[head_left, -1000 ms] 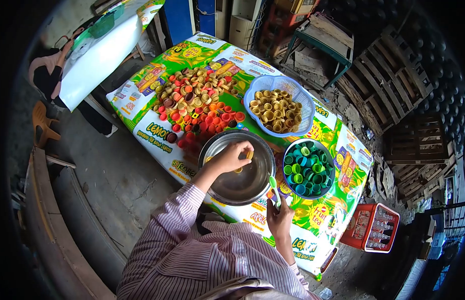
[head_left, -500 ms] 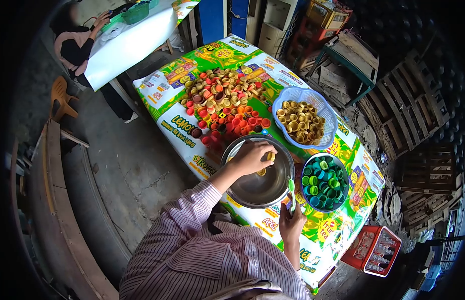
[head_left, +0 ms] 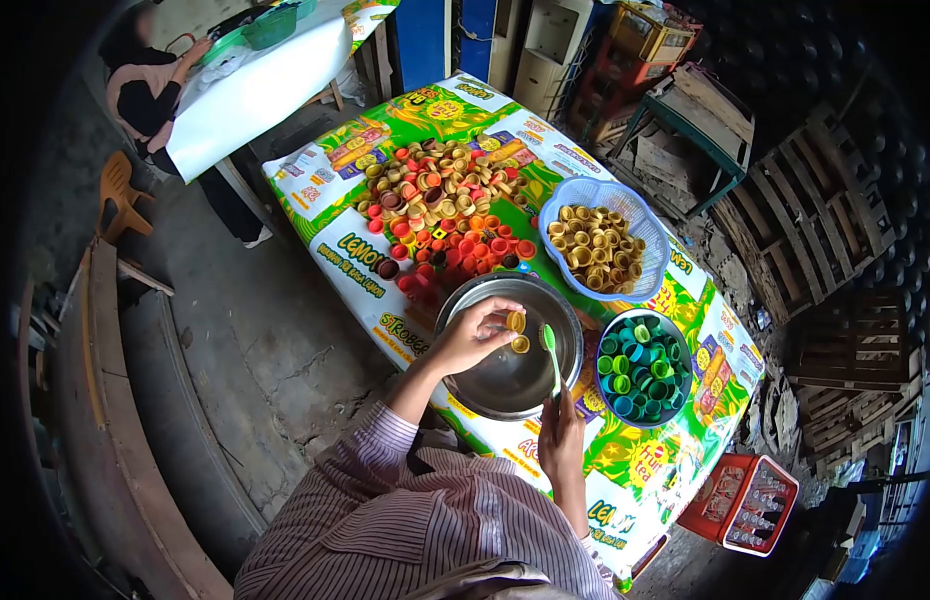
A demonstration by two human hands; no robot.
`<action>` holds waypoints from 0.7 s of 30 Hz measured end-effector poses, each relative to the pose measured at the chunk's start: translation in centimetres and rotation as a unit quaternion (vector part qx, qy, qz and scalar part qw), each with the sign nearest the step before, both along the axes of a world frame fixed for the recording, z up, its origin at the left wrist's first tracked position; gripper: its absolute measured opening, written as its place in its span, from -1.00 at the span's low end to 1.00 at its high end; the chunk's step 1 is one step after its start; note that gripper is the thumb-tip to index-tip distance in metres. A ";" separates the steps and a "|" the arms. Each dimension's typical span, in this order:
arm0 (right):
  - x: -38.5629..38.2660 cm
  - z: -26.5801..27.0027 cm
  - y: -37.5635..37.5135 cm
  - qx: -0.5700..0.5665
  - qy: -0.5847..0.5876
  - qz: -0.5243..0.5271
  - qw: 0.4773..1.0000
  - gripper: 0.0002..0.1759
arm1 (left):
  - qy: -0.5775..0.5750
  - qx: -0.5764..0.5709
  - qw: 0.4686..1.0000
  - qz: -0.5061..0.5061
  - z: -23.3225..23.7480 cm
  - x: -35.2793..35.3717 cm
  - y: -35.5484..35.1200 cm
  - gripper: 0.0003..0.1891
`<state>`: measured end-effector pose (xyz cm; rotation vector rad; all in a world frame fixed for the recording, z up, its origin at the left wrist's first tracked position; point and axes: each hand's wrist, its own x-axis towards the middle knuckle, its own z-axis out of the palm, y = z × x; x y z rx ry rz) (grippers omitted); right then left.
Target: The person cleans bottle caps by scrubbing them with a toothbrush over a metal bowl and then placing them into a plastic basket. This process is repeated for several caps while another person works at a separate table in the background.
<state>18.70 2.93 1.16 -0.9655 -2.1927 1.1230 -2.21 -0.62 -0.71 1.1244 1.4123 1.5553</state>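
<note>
Over the steel bowl [head_left: 495, 405], my left hand [head_left: 467, 340] pinches a yellow bottle cap [head_left: 516, 321] between thumb and fingertips. Just below it in view is a second yellow cap [head_left: 521, 344], close by the thumb. My right hand [head_left: 562, 435], at the bowl's near right rim, grips a green-and-white toothbrush [head_left: 553, 360] by its handle. The brush stands upright, its bristled head over the bowl and a short way right of the held cap.
Beyond the bowl lies a heap of yellow, red and orange caps [head_left: 440, 195]. A blue basket [head_left: 640, 215] of yellow caps and a bowl of green caps [head_left: 645, 365] stand right. A red crate [head_left: 740, 500] sits on the floor. Another person [head_left: 145, 95] sits at a white table [head_left: 270, 95].
My right hand has brought the toothbrush left, over the bowl beside the cap. My left hand has moved slightly down and left and turned, so the cap's hollow side shows.
</note>
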 end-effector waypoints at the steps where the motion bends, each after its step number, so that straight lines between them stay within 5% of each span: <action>1: -0.1 0.2 0.1 0.013 0.016 0.014 1.000 -0.51 | -0.051 0.006 0.999 -0.007 -0.1 0.0 -0.4 -0.64; 6: -0.6 2.4 -0.5 -0.081 -0.031 0.042 0.995 -0.38 | -0.174 -0.018 0.984 -0.032 -0.4 0.7 -1.6 -0.60; 11: -1.4 1.1 -0.6 -0.050 -0.022 0.086 0.995 -0.38 | -0.241 -0.015 0.971 -0.001 -1.3 1.6 -1.4 -0.62; 21: -1.2 0.5 -0.4 -0.033 -0.028 0.037 0.998 -0.42 | -0.242 0.007 0.969 0.052 -2.3 3.5 -1.0 -0.76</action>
